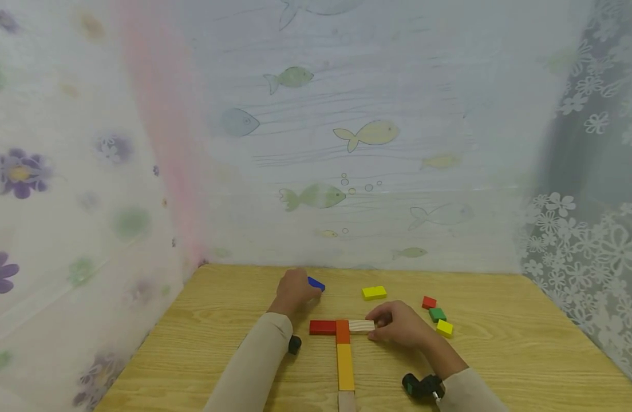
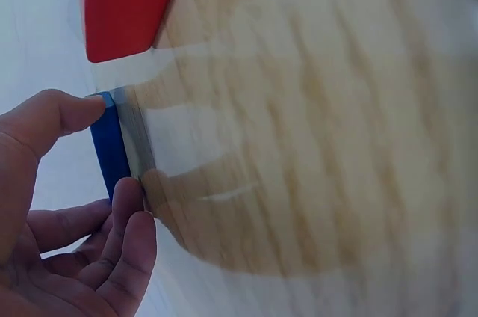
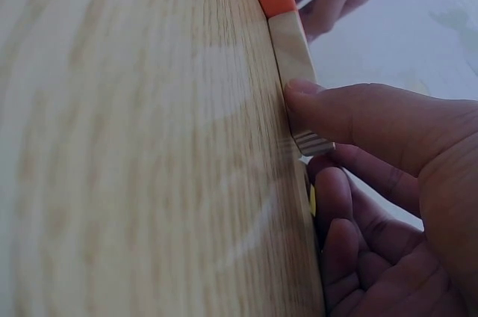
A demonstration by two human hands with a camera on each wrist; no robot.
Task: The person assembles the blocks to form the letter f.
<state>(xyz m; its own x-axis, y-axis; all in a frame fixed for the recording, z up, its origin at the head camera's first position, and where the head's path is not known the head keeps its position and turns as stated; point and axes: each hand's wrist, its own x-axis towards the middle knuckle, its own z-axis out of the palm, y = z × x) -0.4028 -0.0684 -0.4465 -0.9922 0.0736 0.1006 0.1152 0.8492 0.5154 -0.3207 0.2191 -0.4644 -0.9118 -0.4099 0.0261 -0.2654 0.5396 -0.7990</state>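
My left hand (image 1: 295, 290) pinches a blue block (image 2: 110, 145) between thumb and fingers at the back left of the table. In the head view only one end of that block shows past the fingers. With thumb and fingertips, my right hand (image 1: 402, 325) grips the outer end of a plain wooden block (image 1: 361, 326). This block continues a row to the right of an orange block (image 1: 343, 332), and a red block (image 1: 323, 327) lies on the orange one's left. Below the orange block, a yellow-orange block (image 1: 345, 367) and a pale block (image 1: 347, 399) form a line toward me.
A yellow block (image 1: 374, 293) lies behind the row. Small red (image 1: 429, 302), green (image 1: 437, 315) and yellow (image 1: 445, 328) blocks lie right of my right hand. Black wrist devices (image 1: 421, 387) show beside both forearms. Patterned sheets stand around the wooden table (image 1: 501, 343).
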